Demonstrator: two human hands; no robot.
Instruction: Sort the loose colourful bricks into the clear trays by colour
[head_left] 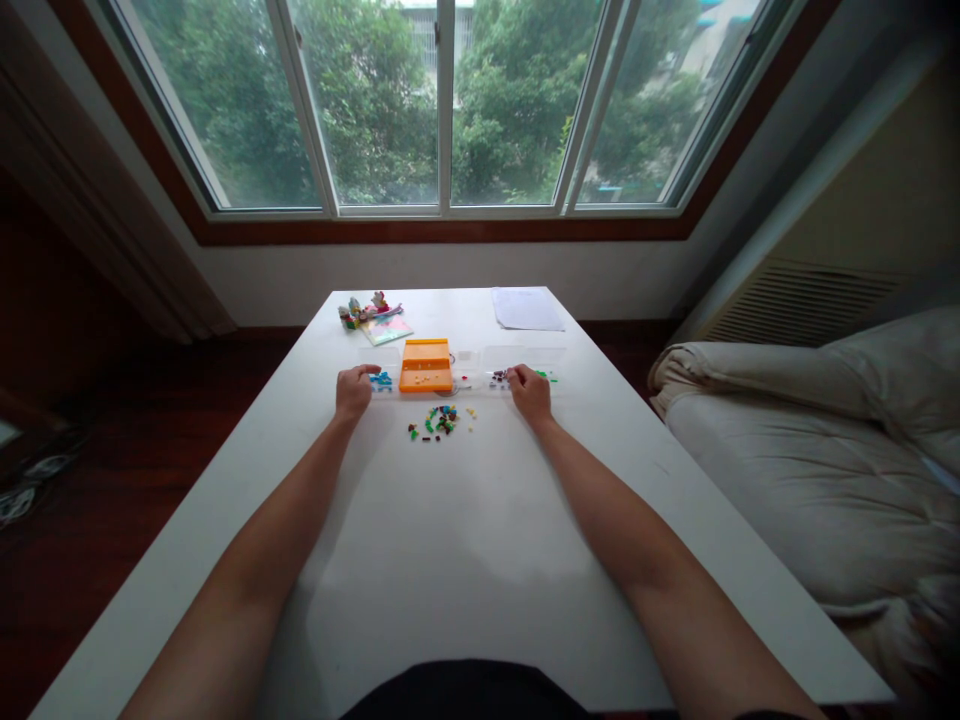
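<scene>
My left hand is at the left end of a clear plastic tray, right beside some small blue bricks. Its fingers are closed, the index finger reaching over the blue bricks; whatever they may hold is too small to make out. Over the tray's right part, my right hand has its fingertips pinched together beside small dark brown bricks. Anything in that pinch is hidden. Between the hands sits an open orange case with tiny pale pieces in it. Mixed small bricks lie loose in front.
Small figures and a pastel-coloured card are at the table's far left. Sheets of white paper lie at the far right. Green bricks show beyond my right hand. A sofa stands right of the white table.
</scene>
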